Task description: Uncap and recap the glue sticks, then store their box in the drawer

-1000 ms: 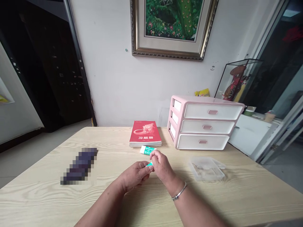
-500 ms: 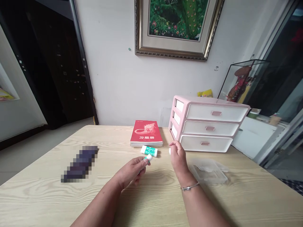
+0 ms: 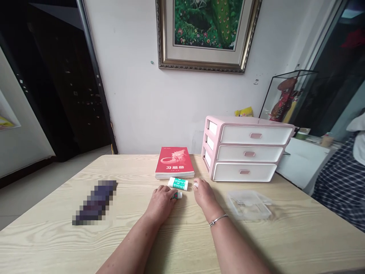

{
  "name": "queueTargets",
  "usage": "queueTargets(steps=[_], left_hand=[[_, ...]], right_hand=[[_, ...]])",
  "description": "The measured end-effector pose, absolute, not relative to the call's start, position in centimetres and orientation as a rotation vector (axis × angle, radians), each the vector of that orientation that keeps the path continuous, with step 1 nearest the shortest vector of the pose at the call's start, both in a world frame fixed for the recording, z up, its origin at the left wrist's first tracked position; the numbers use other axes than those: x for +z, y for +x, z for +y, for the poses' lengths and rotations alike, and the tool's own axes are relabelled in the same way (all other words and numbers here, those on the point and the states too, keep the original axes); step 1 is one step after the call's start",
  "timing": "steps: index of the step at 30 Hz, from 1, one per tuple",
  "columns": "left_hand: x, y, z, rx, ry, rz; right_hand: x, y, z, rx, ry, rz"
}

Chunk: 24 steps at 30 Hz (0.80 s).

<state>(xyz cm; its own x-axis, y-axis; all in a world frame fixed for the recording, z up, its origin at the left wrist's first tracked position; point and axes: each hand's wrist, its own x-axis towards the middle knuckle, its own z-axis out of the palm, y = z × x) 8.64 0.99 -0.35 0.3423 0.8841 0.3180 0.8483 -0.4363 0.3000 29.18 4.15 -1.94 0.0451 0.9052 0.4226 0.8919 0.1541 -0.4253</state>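
The left hand (image 3: 161,201), curled over, grips a green tube (image 3: 175,195) with a white end; the right hand (image 3: 204,194), nearly closed, pinches a small white piece (image 3: 195,185).

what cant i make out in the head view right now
Head view: most of the near tube, hidden by the left hand.
Head view: full shape of the white piece, hidden by the right hand.
Head view: details of the dark object, blurred by pixelation.
Head view: top of the framed picture, cut off by the upper edge.
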Motion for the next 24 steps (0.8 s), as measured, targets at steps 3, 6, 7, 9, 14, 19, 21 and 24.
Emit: queueTargets(steps=[3,6,7,9,14,19,21,24], left_hand=[[-0.5,8.5,1.1,0.699,2.476,1.564],[-0.8,8.3,1.2,0.756,2.437,1.533],[-0.9,8.3,1.2,0.784,2.421,1.526],[-1.2,8.2,1.4,0.851,2.384,1.514],[-1.8,8.2,1.5,0.97,2.321,1.493],[-1.5,8.1,1.5,0.994,2.208,1.557],[-1.4,8.1,1.5,0.993,2.163,1.556],[-1.3,8.0,1.5,1.031,2.098,1.552]], right_hand=[[-2.4,29.0,4.0,-0.019,-1.712,-1.902],[-2.1,28.7,3.8,-0.072,-1.686,-1.915],[-1.8,28.5,3.6,-0.096,-1.662,-1.913],[-1.3,28.0,3.4,-0.149,-1.589,-1.924],[-0.6,26.3,2.7,-0.216,-1.508,-2.038],[-1.1,25.8,2.7,-0.263,-1.577,-2.101],[-1.3,25.9,2.7,-0.279,-1.594,-2.123],[-1.4,25.8,2.8,-0.304,-1.588,-2.134]])
